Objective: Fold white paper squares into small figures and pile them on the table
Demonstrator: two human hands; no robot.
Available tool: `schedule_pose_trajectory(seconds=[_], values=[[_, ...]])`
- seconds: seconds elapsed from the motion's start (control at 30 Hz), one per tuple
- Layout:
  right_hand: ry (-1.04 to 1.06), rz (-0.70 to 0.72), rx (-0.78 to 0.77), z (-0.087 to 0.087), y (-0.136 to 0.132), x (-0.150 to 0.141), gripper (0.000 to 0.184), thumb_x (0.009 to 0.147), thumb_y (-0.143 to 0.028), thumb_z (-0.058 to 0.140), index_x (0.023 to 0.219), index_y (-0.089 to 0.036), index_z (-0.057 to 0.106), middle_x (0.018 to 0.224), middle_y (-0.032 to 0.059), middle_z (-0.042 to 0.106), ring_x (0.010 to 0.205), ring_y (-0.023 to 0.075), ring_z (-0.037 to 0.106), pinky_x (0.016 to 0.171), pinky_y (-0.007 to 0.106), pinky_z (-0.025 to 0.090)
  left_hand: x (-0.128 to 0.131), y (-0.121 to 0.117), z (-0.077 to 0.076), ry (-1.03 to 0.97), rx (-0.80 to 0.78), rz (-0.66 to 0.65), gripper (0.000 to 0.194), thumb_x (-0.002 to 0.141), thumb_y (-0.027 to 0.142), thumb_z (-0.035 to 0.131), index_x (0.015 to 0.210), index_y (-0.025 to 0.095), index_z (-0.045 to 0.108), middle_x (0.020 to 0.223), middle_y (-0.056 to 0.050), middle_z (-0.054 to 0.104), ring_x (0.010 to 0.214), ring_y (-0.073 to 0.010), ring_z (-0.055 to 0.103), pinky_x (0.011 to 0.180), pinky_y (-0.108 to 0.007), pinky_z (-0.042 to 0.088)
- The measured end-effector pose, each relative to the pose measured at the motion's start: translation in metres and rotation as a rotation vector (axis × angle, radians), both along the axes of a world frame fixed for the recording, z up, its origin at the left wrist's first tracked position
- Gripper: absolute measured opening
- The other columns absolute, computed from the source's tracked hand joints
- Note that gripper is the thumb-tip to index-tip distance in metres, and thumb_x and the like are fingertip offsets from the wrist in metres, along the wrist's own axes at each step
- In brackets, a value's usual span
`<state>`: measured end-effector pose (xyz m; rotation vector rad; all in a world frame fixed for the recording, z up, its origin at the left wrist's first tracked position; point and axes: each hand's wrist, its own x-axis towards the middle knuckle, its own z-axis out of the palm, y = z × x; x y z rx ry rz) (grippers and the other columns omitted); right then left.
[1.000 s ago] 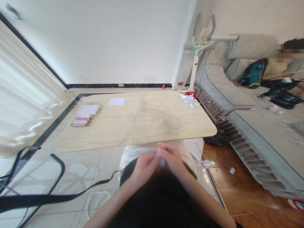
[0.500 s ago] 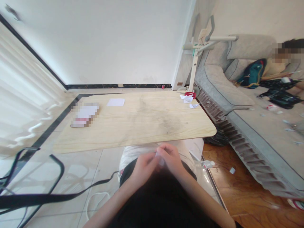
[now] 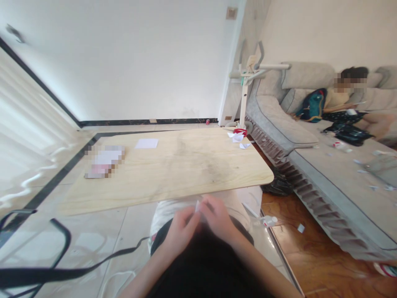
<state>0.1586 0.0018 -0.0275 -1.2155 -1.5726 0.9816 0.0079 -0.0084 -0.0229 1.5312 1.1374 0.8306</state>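
Note:
Close to my body, just below the near edge of the wooden table (image 3: 173, 165), both hands meet over my lap. My left hand (image 3: 183, 223) is closed, its fingers and thumb pinching a small piece of white paper (image 3: 197, 206). My right hand (image 3: 217, 215) is closed on the same paper from the other side, slightly blurred. Most of the paper is hidden by the fingers. Several folded white paper shapes (image 3: 238, 137) sit at the table's far right corner beside red-handled scissors (image 3: 240, 132).
A flat white sheet (image 3: 147, 143) and a blurred-out stack (image 3: 105, 162) lie on the table's left. On the right stands a grey sofa (image 3: 279, 120), with a seated person (image 3: 338, 97) and a backpack (image 3: 314, 105). A white bottle (image 3: 269, 221) is at my right.
My view has shifted a little, so the table and sofa sit lower and more to the left. Both hands stay together on the paper, whose white tip now shows above the fingers.

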Motion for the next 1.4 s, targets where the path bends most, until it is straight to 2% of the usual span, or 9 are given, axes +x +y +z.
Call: schedule_pose_trajectory(seconds=[0.4, 0.53, 0.73, 0.93, 1.2, 1.4], values=[[0.064, 0.027, -0.035, 0.000, 0.000, -0.002, 0.030, 0.092, -0.035, 0.052, 0.066, -0.019, 0.053, 0.060, -0.0034, 0.047, 0.059, 0.0133, 0.044, 0.054, 0.025, 0.035, 0.001, -0.001, 0.004, 0.008, 0.066, 0.108, 0.039, 0.092, 0.038, 0.049, 0.058, 0.020, 0.054, 0.051, 0.002, 0.054, 0.053, -0.0140, 0.052, 0.056, -0.025, 0.040], [0.016, 0.085, -0.017, -0.003, 0.000, -0.002, 0.037, 0.095, -0.036, 0.049, 0.062, -0.019, 0.050, 0.058, -0.0035, 0.044, 0.058, 0.0130, 0.043, 0.053, 0.025, 0.032, 0.000, -0.001, 0.003, -0.025, 0.036, 0.148, 0.038, 0.089, 0.038, 0.049, 0.054, 0.020, 0.050, 0.048, 0.002, 0.051, 0.050, -0.0139, 0.050, 0.054, -0.025, 0.040], [-0.042, 0.079, 0.007, -0.007, -0.002, -0.002, 0.035, 0.095, -0.034, 0.050, 0.064, -0.019, 0.053, 0.060, -0.0031, 0.046, 0.059, 0.0134, 0.043, 0.055, 0.026, 0.032, 0.002, -0.002, 0.004, -0.125, -0.091, 0.171, 0.027, 0.084, 0.036, 0.051, 0.060, 0.022, 0.053, 0.051, 0.003, 0.050, 0.048, -0.0148, 0.050, 0.047, -0.025, 0.041], [-0.046, 0.098, 0.000, -0.010, -0.003, -0.002, 0.034, 0.096, -0.034, 0.048, 0.066, -0.019, 0.051, 0.062, -0.0029, 0.046, 0.061, 0.0138, 0.044, 0.056, 0.027, 0.031, 0.002, -0.002, 0.001, -0.126, -0.121, 0.164, 0.030, 0.085, 0.038, 0.050, 0.059, 0.023, 0.049, 0.049, 0.003, 0.047, 0.047, -0.0146, 0.049, 0.045, -0.025, 0.041], [-0.028, 0.110, -0.059, -0.010, -0.002, -0.003, 0.037, 0.097, -0.037, 0.045, 0.065, -0.020, 0.045, 0.062, -0.0034, 0.044, 0.061, 0.0133, 0.043, 0.056, 0.026, 0.031, 0.001, -0.003, -0.001, 0.018, 0.036, 0.187, 0.034, 0.088, 0.034, 0.047, 0.057, 0.021, 0.046, 0.049, 0.003, 0.046, 0.049, -0.0130, 0.047, 0.048, -0.023, 0.036], [-0.073, 0.161, -0.073, -0.007, -0.001, -0.002, 0.035, 0.098, -0.035, 0.045, 0.066, -0.020, 0.043, 0.062, -0.0038, 0.043, 0.060, 0.0127, 0.042, 0.056, 0.026, 0.030, -0.001, 0.000, -0.005, 0.044, 0.097, 0.245, 0.033, 0.088, 0.032, 0.044, 0.057, 0.021, 0.045, 0.048, 0.004, 0.045, 0.047, -0.0127, 0.046, 0.047, -0.023, 0.035]])
